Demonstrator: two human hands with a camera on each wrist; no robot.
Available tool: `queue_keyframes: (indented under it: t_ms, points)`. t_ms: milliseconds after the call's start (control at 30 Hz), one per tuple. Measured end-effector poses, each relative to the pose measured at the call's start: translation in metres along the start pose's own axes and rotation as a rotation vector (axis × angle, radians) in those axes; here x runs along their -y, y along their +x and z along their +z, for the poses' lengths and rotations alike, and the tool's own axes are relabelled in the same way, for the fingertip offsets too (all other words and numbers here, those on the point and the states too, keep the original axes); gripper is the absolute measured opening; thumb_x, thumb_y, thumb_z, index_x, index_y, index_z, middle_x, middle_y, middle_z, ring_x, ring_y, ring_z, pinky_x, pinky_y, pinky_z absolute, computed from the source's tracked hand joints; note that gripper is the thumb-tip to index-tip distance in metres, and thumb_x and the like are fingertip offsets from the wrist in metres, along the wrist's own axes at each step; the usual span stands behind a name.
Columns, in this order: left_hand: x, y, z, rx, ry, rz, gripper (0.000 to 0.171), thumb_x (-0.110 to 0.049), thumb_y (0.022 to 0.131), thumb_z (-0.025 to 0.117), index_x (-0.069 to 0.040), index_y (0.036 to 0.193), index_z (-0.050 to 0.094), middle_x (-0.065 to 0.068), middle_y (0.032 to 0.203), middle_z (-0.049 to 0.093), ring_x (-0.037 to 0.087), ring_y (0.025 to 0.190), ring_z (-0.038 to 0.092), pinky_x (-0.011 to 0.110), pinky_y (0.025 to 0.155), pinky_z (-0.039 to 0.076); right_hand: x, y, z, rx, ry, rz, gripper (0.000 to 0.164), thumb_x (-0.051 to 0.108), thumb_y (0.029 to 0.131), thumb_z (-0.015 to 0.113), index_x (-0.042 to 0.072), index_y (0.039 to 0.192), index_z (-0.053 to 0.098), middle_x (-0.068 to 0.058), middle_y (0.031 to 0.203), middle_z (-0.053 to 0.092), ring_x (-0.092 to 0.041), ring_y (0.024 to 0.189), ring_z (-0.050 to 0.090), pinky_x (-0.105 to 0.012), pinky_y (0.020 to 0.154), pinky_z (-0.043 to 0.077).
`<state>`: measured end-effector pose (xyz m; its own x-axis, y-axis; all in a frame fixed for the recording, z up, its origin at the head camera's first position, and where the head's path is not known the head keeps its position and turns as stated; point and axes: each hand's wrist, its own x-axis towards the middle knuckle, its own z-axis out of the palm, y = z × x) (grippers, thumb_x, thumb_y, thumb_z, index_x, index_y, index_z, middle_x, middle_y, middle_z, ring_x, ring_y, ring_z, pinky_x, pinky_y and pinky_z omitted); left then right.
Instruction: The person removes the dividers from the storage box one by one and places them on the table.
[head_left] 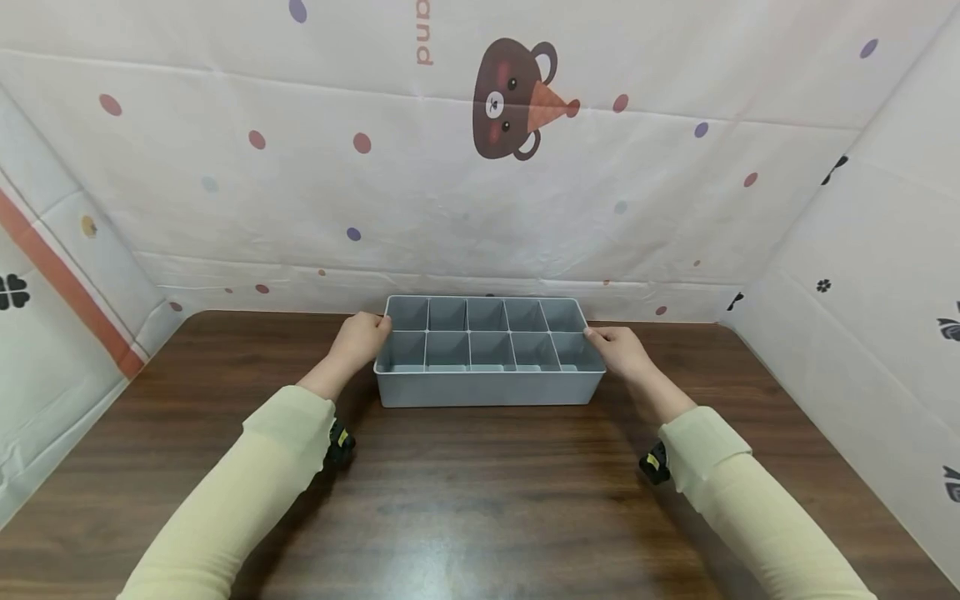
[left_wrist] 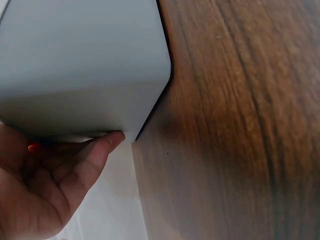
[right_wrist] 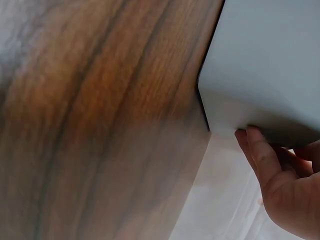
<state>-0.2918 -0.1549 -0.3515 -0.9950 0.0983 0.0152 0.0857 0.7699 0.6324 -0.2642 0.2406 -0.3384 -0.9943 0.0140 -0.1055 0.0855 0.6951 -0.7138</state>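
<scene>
A grey plastic divided organizer box (head_left: 483, 389) sits near the back of the table, its compartments in two rows and nothing in them. My left hand (head_left: 362, 337) grips its left end at the rim. On the opposite end, my right hand (head_left: 618, 348) holds the rim, with the thumb at the top edge. The left wrist view shows the left fingers (left_wrist: 95, 155) against the outside of the end wall. Right fingers (right_wrist: 262, 152) touch the other end wall in the right wrist view. Close to the box's lower corners lies the wood surface.
The dark wood-grain table (head_left: 465, 492) spreads in front of the box. Behind it hangs a white printed sheet (head_left: 420, 192) with dots and a bear's head. Similar sheeting (head_left: 885, 275) closes off both sides. A small black device (head_left: 655, 464) is at each wrist.
</scene>
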Motion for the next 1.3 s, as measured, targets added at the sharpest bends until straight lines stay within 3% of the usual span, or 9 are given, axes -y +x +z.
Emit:
queue_keyframes:
  t_ms: [500, 567, 633, 767, 867, 933, 1033, 1167, 1300]
  points:
    - [0.008, 0.004, 0.005, 0.012, 0.008, -0.002, 0.055, -0.02, 0.109, 0.035, -0.015, 0.054, 0.036, -0.004, 0.049, 0.032, 0.012, 0.049, 0.031, 0.026, 0.052, 0.03, -0.008, -0.003, 0.012, 0.008, -0.004, -0.007, 0.05, 0.026, 0.112, 0.039, -0.009, 0.147, 0.046, -0.03, 0.154, 0.044, -0.046, 0.148, 0.038, -0.059, 0.12, 0.035]
    - [0.007, 0.004, 0.005, 0.004, 0.003, -0.002, 0.055, -0.02, 0.109, 0.035, -0.014, 0.054, 0.036, -0.004, 0.049, 0.032, 0.012, 0.049, 0.031, 0.026, 0.052, 0.03, -0.008, -0.003, 0.009, 0.015, -0.04, -0.029, 0.05, 0.027, 0.112, 0.039, -0.009, 0.147, 0.046, -0.031, 0.152, 0.047, -0.047, 0.143, 0.044, -0.059, 0.116, 0.04]
    - [0.005, 0.003, 0.006, -0.01, 0.005, -0.001, 0.055, -0.019, 0.109, 0.035, -0.014, 0.054, 0.035, -0.004, 0.05, 0.031, 0.012, 0.049, 0.031, 0.026, 0.052, 0.03, -0.006, -0.002, 0.005, 0.009, -0.083, -0.066, 0.051, 0.029, 0.112, 0.041, -0.009, 0.146, 0.048, -0.033, 0.142, 0.056, -0.046, 0.127, 0.058, -0.053, 0.104, 0.051]
    - [0.001, 0.003, 0.007, -0.018, 0.018, -0.006, 0.055, -0.018, 0.11, 0.035, -0.014, 0.055, 0.034, -0.004, 0.05, 0.03, 0.013, 0.051, 0.03, 0.026, 0.053, 0.03, 0.006, -0.007, -0.006, -0.096, -0.168, -0.189, 0.051, 0.029, 0.109, 0.05, -0.01, 0.143, 0.052, -0.033, 0.123, 0.067, -0.042, 0.099, 0.067, -0.044, 0.083, 0.055]
    - [-0.002, 0.003, 0.007, -0.016, 0.025, 0.004, 0.054, -0.018, 0.11, 0.035, -0.014, 0.056, 0.033, -0.004, 0.051, 0.029, 0.013, 0.051, 0.03, 0.027, 0.054, 0.031, 0.022, -0.014, -0.015, -0.203, -0.214, -0.265, 0.048, 0.025, 0.105, 0.059, -0.009, 0.138, 0.057, -0.03, 0.125, 0.069, -0.044, 0.108, 0.07, -0.052, 0.091, 0.056]
    - [-0.004, 0.004, 0.006, -0.02, 0.028, 0.011, 0.054, -0.018, 0.11, 0.034, -0.014, 0.057, 0.034, -0.004, 0.051, 0.029, 0.013, 0.051, 0.031, 0.027, 0.054, 0.031, 0.035, -0.018, -0.017, -0.215, -0.265, -0.289, 0.046, 0.025, 0.102, 0.064, -0.008, 0.134, 0.062, -0.028, 0.124, 0.07, -0.044, 0.113, 0.069, -0.057, 0.096, 0.053]
    - [-0.005, 0.004, 0.004, -0.036, 0.041, 0.012, 0.054, -0.017, 0.11, 0.034, -0.014, 0.057, 0.034, -0.003, 0.052, 0.03, 0.014, 0.052, 0.032, 0.027, 0.054, 0.032, 0.051, -0.021, -0.014, -0.108, -0.331, -0.274, 0.043, 0.027, 0.099, 0.068, -0.006, 0.128, 0.067, -0.025, 0.12, 0.073, -0.042, 0.111, 0.07, -0.054, 0.094, 0.055]
    - [-0.004, 0.004, 0.003, -0.042, 0.052, 0.013, 0.054, -0.018, 0.11, 0.034, -0.014, 0.057, 0.034, -0.003, 0.051, 0.03, 0.014, 0.052, 0.032, 0.027, 0.054, 0.031, 0.06, -0.018, -0.004, 0.079, -0.345, -0.185, 0.045, 0.027, 0.099, 0.068, -0.008, 0.127, 0.067, -0.024, 0.111, 0.076, -0.037, 0.099, 0.075, -0.044, 0.087, 0.06]
    - [-0.003, 0.006, 0.003, -0.049, 0.06, 0.02, 0.053, -0.018, 0.11, 0.035, -0.014, 0.057, 0.033, -0.003, 0.052, 0.03, 0.014, 0.053, 0.032, 0.027, 0.055, 0.031, 0.058, -0.012, 0.005, 0.141, -0.28, -0.126, 0.041, 0.023, 0.099, 0.068, -0.01, 0.124, 0.069, -0.024, 0.103, 0.077, -0.025, 0.082, 0.076, -0.037, 0.077, 0.063]
